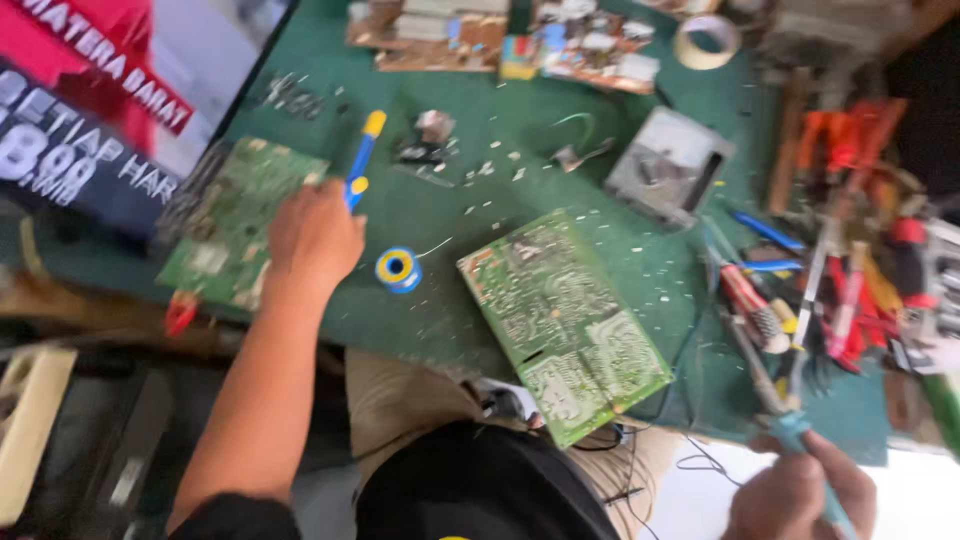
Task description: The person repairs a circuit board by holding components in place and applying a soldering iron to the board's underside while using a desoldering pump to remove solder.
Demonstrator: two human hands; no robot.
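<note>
Hands first, since they sit nearest: the right hand [795,490] hangs off the near edge of the bench, toward its right corner, fingers closed round the teal handle of a soldering iron [770,395] whose metal shaft slants up over the green bench mat [440,215]. The left hand [314,235] reaches in over the left part of the mat, curled round the blue and yellow handle of a desoldering pump [361,158] that points away toward the far edge. Just right of that hand lies a small blue and yellow solder spool [398,269], apart from the knuckles. A green circuit board [562,320], solder side up, sticks out past the near edge at the middle. Under the left hand, by the left edge, rests a second green board [238,215]. Along the right edge lies a blurred heap of red-handled tools [850,270]. Farther in sits a grey metal box [668,165]. At the far edge are more boards [505,35] and a tape roll [706,40].
</note>
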